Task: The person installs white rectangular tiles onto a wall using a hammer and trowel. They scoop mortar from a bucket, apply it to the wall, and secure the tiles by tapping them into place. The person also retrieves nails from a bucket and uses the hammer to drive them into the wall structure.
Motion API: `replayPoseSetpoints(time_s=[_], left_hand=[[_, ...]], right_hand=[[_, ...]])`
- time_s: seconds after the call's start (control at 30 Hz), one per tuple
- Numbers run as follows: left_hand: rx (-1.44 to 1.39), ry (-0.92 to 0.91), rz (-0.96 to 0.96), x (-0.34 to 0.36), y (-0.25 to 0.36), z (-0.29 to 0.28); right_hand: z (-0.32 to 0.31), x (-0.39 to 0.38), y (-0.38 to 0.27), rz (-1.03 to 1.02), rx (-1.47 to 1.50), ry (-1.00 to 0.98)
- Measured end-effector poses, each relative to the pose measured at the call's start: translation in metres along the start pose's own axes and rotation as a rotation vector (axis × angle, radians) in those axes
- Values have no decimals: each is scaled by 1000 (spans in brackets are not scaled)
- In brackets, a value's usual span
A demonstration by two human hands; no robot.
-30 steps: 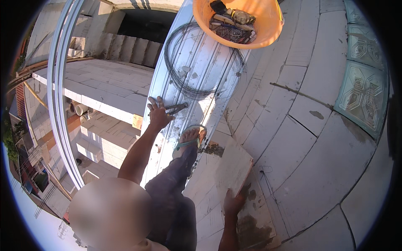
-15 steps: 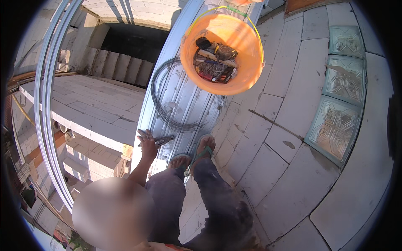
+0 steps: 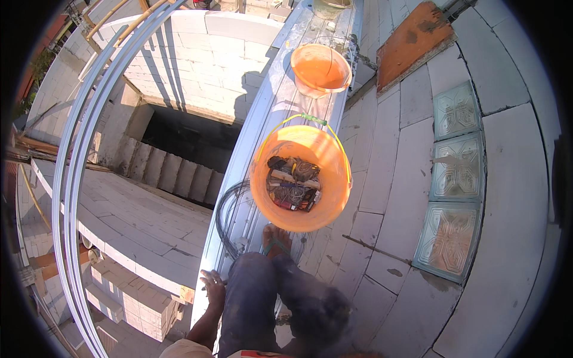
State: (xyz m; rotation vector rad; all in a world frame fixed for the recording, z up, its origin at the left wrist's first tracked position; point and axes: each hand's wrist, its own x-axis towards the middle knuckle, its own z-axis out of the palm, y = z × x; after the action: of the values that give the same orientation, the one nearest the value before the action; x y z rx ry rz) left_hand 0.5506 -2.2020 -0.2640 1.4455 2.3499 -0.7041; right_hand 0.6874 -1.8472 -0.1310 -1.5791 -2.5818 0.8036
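A wide, round orange plastic bucket (image 3: 335, 179), fitted with a thin yellow handle and a green grip sleeve (image 3: 314, 119), is set on a long, ribbed, silver metal deck (image 3: 277, 98). In its bottom a jumble is held: a pale wooden strip (image 3: 283, 175), tangled thin wire, black pieces and something small and red, the rest too mixed to be told apart. Beyond this bucket, a smaller orange bucket (image 3: 320, 70) with sunlit inner walls is placed on the same deck; farther beyond, a greyish pail (image 3: 332, 8) is cut off by the upper edge.

Just left of the bucket and nearer the body, a loose coil of thin dark wire (image 3: 220, 218) is laid, partly hidden behind the orange rim. Nearer still, the left hand (image 3: 213, 290) is rested at the deck's left edge, fingers loosely spread; whether anything is held beneath the palm cannot be told. The right hand is out of view, so its grip cannot be told.

To the bucket's right, three greenish, pattern-moulded glass blocks (image 3: 456, 164) are set among smooth, pale grey blocks (image 3: 400, 122). To its left, rough concrete steps (image 3: 170, 173) are seen in a dark opening.
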Motion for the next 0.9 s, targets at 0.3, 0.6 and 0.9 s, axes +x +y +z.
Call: replayPoseSetpoints(time_s=[0.3,0.6,0.9], left_hand=[[-519,-693,-95,33,-39,-115],[-1017,-390,-123,57,-100,-343],[-775,-262,292,43,-109,-464]], right_hand=[[-100,-125,74,297,109,-331],[-217,-337,133,720,56,-613],[-423,-207,1,689,126,-386]])
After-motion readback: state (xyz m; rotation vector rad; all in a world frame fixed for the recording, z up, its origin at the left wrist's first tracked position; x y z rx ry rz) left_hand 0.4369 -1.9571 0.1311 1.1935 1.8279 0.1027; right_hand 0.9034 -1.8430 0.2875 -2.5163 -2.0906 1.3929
